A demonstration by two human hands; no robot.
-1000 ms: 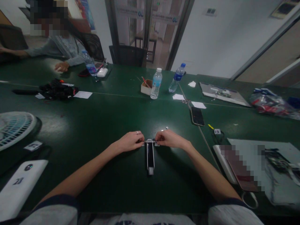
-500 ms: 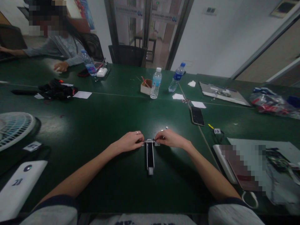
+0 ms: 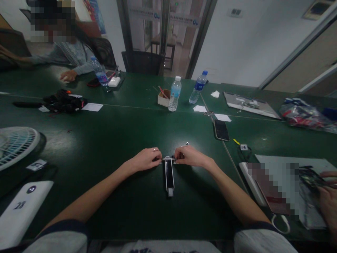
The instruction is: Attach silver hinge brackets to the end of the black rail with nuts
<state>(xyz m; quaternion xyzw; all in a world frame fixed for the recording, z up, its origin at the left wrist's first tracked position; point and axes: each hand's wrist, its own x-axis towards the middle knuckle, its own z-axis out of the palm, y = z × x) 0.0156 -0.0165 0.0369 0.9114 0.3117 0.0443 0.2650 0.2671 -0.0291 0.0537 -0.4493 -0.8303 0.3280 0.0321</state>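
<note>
A T-shaped metal fitting (image 3: 169, 175), silver-framed with a long black middle, lies on the dark green table in front of me. Its crossbar points away from me, and a grey block forms its near end. My left hand (image 3: 146, 159) is closed, fingertips pinching the left end of the crossbar. At the right end, my right hand (image 3: 190, 156) has its fingers curled and pressed together on the bar, so that end is mostly hidden. Just beyond my right hand lies a small metal nut or ring (image 3: 187, 143).
Bottles (image 3: 175, 94) and a small box (image 3: 163, 98) stand farther back. A phone (image 3: 221, 130) lies right; a white power bank (image 3: 25, 211) and fan (image 3: 18, 146) are left. Another person's hand (image 3: 328, 200) is over electronics at the right edge; a co-worker (image 3: 71, 56) sits far left.
My right hand has shifted slightly, its fingers covering more of the bar's right end. The fitting's near end has swung slightly right. Another person's hand has come in at the right edge.
</note>
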